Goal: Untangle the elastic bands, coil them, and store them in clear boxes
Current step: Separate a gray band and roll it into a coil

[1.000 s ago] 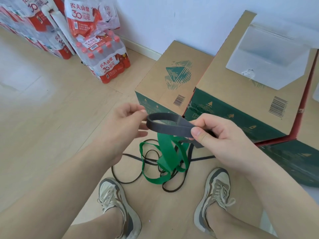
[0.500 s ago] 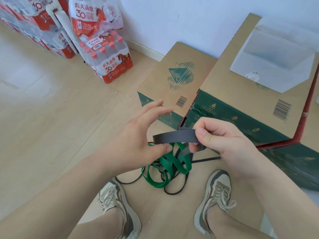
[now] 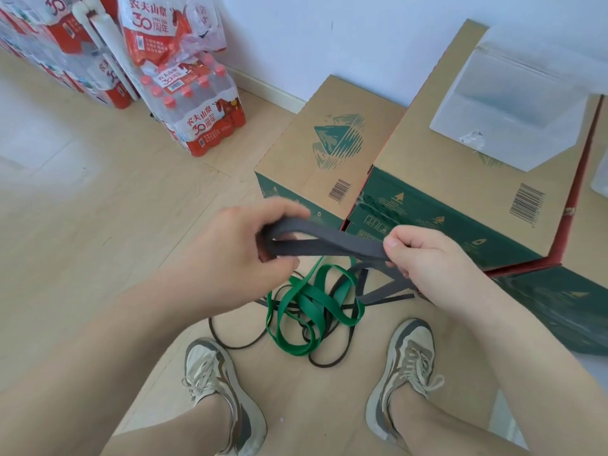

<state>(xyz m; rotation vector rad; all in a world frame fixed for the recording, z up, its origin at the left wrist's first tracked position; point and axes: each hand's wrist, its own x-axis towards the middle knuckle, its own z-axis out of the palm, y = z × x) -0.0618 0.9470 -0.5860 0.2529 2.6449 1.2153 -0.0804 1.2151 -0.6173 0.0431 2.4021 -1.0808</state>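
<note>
Fingers of the left hand point(image 3: 283, 210) are curled over the looped end of a flat, wide grey elastic band point(image 3: 329, 246), with the thumb closing underneath, so the left hand point(image 3: 243, 255) grips that loop. Fingers of the right hand point(image 3: 393, 246) are pressed together: thumb against forefinger, pinching both strands of the same grey band where they converge. The other fingers of the right hand point(image 3: 427, 261) are folded into the palm. Between the two hands the band runs as two nearly level strands, held in the air above the floor. Below the right-hand pinch the rest of the grey band drops to the floor and joins a tangle. The tangle consists of a flat green elastic band point(image 3: 312, 311) in several overlapping loops and a thin dark cord-like elastic band point(image 3: 230, 344) whose loops spread widest. The tangle lies on the pale wooden floor point(image 3: 98, 209), between and just ahead of two grey-and-beige sneakers point(image 3: 223, 393). Beyond the hands stand two brown-and-green cardboard cartons point(image 3: 316, 139) side by side against the white wall. A clear rectangular plastic box point(image 3: 513, 103) rests on top of the right carton, well apart from the bands; nothing can be made out inside it. At far left, shrink-wrapped packs of red-capped water bottles point(image 3: 197, 103) are stacked on the floor.
</note>
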